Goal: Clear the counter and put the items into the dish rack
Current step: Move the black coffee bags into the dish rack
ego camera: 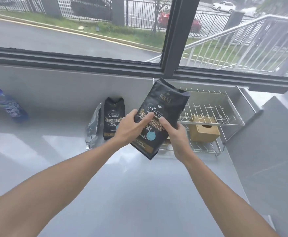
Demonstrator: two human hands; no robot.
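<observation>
Both hands hold one black coffee bag point(163, 106) tilted above the grey counter point(139, 194), just left of the wire dish rack point(225, 106). My left hand point(129, 129) grips its left edge; my right hand point(175, 135) grips its lower right side. A second black coffee bag point(113, 117) stands upright on the counter to the left, with a silver foil bag point(93, 127) leaning beside it. A blue water bottle point(8, 105) stands at the far left. Inside the rack sits a brown cardboard box point(204, 129).
The rack stands in the counter's right back corner, against a grey wall point(268, 142) on the right. A low grey backsplash and a dark window frame point(170, 69) run behind the counter.
</observation>
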